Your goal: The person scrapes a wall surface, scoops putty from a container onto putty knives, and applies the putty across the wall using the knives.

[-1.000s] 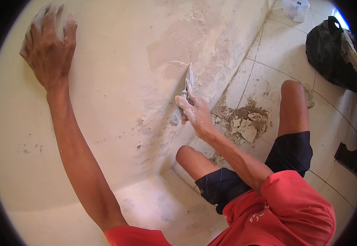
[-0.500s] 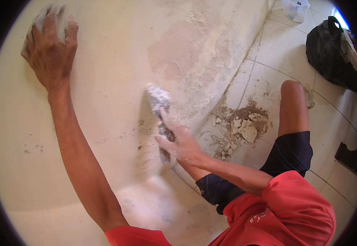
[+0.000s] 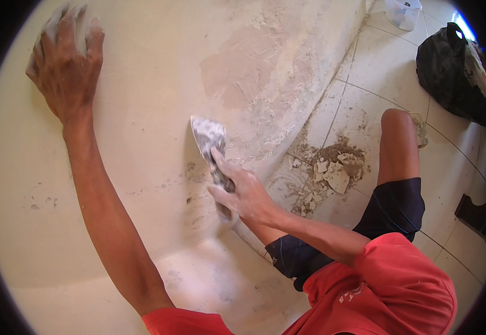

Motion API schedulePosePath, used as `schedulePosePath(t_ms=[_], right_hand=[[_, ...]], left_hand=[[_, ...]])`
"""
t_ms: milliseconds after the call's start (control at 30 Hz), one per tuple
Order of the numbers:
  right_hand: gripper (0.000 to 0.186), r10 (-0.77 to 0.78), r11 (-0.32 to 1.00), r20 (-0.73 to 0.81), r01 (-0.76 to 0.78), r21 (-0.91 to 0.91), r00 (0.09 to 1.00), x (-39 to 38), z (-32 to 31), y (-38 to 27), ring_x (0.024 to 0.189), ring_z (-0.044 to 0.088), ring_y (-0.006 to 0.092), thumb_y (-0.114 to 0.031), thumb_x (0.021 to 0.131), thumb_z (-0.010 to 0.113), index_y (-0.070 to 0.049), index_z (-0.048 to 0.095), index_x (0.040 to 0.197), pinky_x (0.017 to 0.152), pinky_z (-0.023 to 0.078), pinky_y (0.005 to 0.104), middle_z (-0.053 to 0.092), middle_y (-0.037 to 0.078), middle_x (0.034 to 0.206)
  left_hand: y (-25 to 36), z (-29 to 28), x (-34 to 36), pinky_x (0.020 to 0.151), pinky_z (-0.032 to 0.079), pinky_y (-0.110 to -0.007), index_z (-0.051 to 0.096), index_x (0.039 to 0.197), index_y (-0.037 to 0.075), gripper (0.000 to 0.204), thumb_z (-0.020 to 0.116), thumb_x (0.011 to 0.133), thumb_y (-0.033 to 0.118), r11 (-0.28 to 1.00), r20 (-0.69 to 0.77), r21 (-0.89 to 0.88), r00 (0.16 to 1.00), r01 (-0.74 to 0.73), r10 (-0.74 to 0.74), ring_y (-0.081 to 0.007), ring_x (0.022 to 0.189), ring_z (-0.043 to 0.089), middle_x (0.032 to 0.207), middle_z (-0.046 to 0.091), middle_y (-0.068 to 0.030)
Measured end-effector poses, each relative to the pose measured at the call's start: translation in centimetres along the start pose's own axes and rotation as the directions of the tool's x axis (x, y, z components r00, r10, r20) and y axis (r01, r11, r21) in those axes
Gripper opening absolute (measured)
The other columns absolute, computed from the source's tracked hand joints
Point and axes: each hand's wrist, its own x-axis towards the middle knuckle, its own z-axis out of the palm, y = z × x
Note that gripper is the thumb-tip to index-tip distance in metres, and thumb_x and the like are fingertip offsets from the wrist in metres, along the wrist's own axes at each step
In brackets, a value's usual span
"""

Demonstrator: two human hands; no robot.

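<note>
A pale, plastered wall (image 3: 142, 123) fills the left of the view and meets a white-tiled floor (image 3: 382, 72) running from one o'clock down to five. The surface work looks partly done: at twelve o'clock a pinkish patch (image 3: 234, 75) with ragged edges lies bare of the pale coat, and broken flakes (image 3: 337, 177) sit in a heap at three o'clock. What seems left is the rough, crusted band between patch and floor, plus dark scuffs (image 3: 193, 173) just beside the tool at nine. That tool, a scraper (image 3: 209, 134), lies near the centre, its whitened blade toward eleven and its handle toward six; whether the blade touches the wall cannot be told. The right hand (image 3: 246, 192) reaches in from four o'clock, its grip wrapped round the handle. The left hand (image 3: 67, 61), arm stretched up from seven, braces against the wall at ten, fingers spread and slightly bent, holding nothing visible.
</note>
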Motion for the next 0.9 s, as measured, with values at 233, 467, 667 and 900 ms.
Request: schedulePosePath(t_ms=[233, 467, 667, 900], right_hand=[[0.075, 0.016, 0.862, -0.083, -0.056, -0.504, 0.996, -0.1, -7.6, 7.9, 0.083, 0.064, 0.0195, -0.014, 0.087, 0.069, -0.011, 0.03, 0.151, 0.067, 0.057, 0.032, 0.066, 0.011, 0.104], [0.07, -0.476, 0.564, -0.058, 0.254, -0.786, 0.877, 5.5, -12.6, 12.7, 0.075, 0.059, 0.0226, -0.014, 0.085, 0.07, -0.018, 0.039, 0.148, 0.058, 0.051, 0.0334, 0.06, 0.006, 0.094], [0.07, -0.479, 0.537, -0.077, 0.222, -0.814, 0.874, 7.6, -13.0, 16.0, 0.072, 0.058, 0.0235, -0.015, 0.086, 0.069, -0.017, 0.038, 0.148, 0.058, 0.051, 0.0351, 0.058, 0.008, 0.089], [0.069, -0.26, 0.681, -0.167, 0.058, -0.73, 0.951, 4.6, -12.3, 18.9, 0.073, 0.06, 0.0267, -0.015, 0.087, 0.067, -0.015, 0.036, 0.149, 0.063, 0.053, 0.0367, 0.06, 0.01, 0.091]], left_hand=[[0.2, -0.4, 0.1, 0.104, 0.04, -0.041, 0.061, 0.125, 0.031, 0.039, 0.063, 0.089, 0.047, 1.0, 0.0, 0.004, 1.0, -0.007, 0.007, -0.0182, 0.122, 0.054, 0.131, 0.058, 0.0062], [0.4, -1.0, 0.4, 0.105, 0.039, -0.041, 0.061, 0.126, 0.031, 0.041, 0.063, 0.089, 0.047, 1.0, 0.011, -0.004, 1.0, 0.0, 0.0, -0.0191, 0.122, 0.054, 0.132, 0.058, 0.0053], [1.1, -1.4, 0.3, 0.103, 0.039, -0.041, 0.063, 0.122, 0.032, 0.037, 0.065, 0.087, 0.044, 0.997, -0.011, -0.062, 0.998, 0.054, -0.055, -0.0165, 0.12, 0.054, 0.129, 0.059, 0.0083], [1.6, -1.5, 0.7, 0.102, 0.039, -0.041, 0.063, 0.119, 0.031, 0.033, 0.064, 0.088, 0.041, 0.995, 0.019, -0.06, 0.997, 0.073, -0.072, -0.0164, 0.119, 0.054, 0.128, 0.059, 0.0089]])
